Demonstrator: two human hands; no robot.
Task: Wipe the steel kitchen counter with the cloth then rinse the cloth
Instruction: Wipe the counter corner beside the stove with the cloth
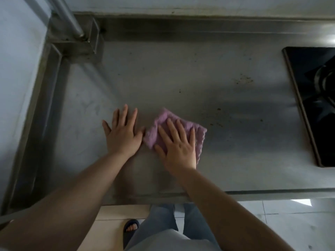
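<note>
A folded pink cloth [164,120] lies on the steel counter [181,78], a little in front of its middle. My right hand [177,144] presses flat on the cloth with straight, spread fingers and covers much of it. My left hand [122,132] rests flat on the bare steel just left of the cloth, fingers straight, its thumb close to the cloth's left edge. Small dark crumbs and specks dot the counter to the right of the cloth.
A black glass gas hob [315,105] is set into the counter at the right. A steel pipe [69,17] and a boxed steel corner [81,42] stand at the back left. The counter's front edge [272,193] runs above a tiled floor.
</note>
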